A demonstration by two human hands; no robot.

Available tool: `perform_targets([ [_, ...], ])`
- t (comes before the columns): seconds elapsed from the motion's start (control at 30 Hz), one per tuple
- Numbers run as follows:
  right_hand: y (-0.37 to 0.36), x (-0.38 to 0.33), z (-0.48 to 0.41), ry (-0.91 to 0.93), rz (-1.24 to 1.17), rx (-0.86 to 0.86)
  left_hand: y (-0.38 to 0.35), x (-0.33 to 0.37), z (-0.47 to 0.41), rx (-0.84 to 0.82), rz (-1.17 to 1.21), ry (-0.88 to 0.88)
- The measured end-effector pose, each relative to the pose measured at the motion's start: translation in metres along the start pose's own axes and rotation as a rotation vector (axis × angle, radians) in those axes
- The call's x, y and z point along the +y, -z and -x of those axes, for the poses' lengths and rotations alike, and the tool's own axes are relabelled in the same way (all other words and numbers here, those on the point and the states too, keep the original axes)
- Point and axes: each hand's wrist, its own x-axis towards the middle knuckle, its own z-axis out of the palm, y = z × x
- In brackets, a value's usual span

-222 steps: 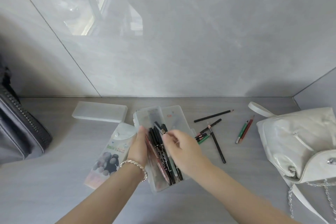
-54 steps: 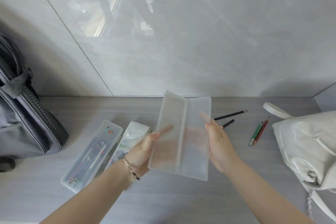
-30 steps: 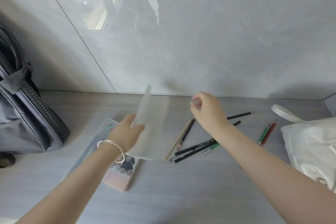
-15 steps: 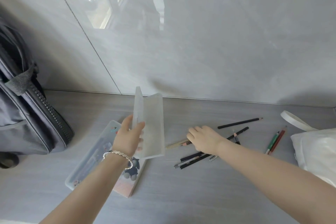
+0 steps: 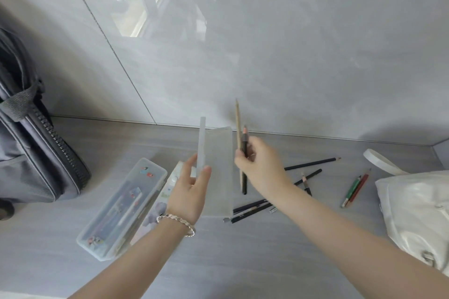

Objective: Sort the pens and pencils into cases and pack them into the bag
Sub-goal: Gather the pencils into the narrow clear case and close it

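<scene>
A grey counter [image 5: 243, 257] meets a glossy grey wall [image 5: 291, 43]; a dark bag [image 5: 31, 153] stands at far left and a white bag [image 5: 418, 213] lies at right. A shut clear case [image 5: 121, 209] holding pens lies near left, a printed case [image 5: 158, 206] beside it. The left hand [image 5: 189, 192], wearing a bracelet [image 5: 176, 221], grips an open frosted case [image 5: 216, 170] held upright above the counter. The right hand [image 5: 260, 165] is closed on two pencils [image 5: 241, 138], raised just right of that case. Loose pencils [image 5: 306, 177] lie behind it, a red and green pair [image 5: 356, 188] further right. Half a second ago the right hand was down on the pile; now it has lifted with the two pencils.
</scene>
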Motion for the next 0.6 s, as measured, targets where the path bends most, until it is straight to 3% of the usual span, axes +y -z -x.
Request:
perform_targets([
  [0.2, -0.022, -0.001, 0.022, -0.115, 0.051, -0.176, -0.018, -0.002, 0.010, -0.011, -0.053, -0.070],
  [0.27, -0.019, 0.007, 0.029, -0.037, 0.063, -0.090, -0.016, -0.002, 0.009, -0.005, -0.031, -0.054],
  [0.37, 0.002, 0.035, 0.035, 0.010, 0.294, 0.050, -0.009, -0.003, 0.009, 0.014, -0.020, -0.048],
  [0.47, 0.027, 0.072, 0.040, -0.093, 0.687, -0.245, -0.005, -0.003, 0.010, 0.048, -0.015, -0.047],
  [0.53, 0.034, 0.089, 0.043, -0.011, 0.900, -0.442, -0.004, -0.004, 0.010, 0.040, -0.002, -0.042],
  [0.6, 0.034, 0.098, 0.044, 0.069, 1.000, -0.526, -0.004, -0.006, 0.011, 0.028, 0.004, -0.032],
])
